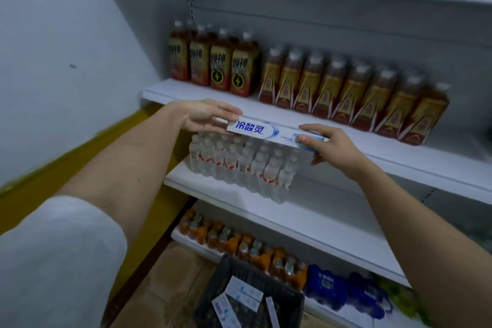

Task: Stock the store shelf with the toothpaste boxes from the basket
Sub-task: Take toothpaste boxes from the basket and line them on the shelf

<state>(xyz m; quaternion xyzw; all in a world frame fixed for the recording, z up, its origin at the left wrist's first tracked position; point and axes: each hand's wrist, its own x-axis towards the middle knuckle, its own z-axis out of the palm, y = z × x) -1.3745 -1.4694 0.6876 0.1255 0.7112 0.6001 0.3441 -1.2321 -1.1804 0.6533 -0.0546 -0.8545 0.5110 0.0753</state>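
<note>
- a white store shelf unit [306,117] is filling most of your view, its tiers running from upper left down to lower right, with a pale wall on your left.
- on the tier at hand height, brown drink bottles [346,88] are standing in a long row, dark-labelled ones at the left end and gold-labelled ones to the right.
- on the tier beneath, a block of clear water bottles [239,165] is sitting at the left; the white board to its right is showing bare.
- on the lowest tier, orange drink bottles [239,245] and blue packs [335,287] are lining up.
- you are holding one toothpaste box [266,132] level in the air, lengthwise, just in front of the edge of the brown-bottle tier and above the water bottles; it is not resting on any board yet.
- your left hand [205,116] is pinching the box's left end, fingers on top and thumb below.
- your right hand [327,145] is gripping the right end, fingers curled round it.
- this looks like the placing step: one box is lifted and is waiting for a spot.
- the next move is probably calling for a choice of bare board, then setting the box down without nudging the bottles.
- low in your view, a dark mesh basket [234,271] is sitting on the floor, holding several more toothpaste boxes [239,298] lying loose, so the stocking seems far from finished.
</note>
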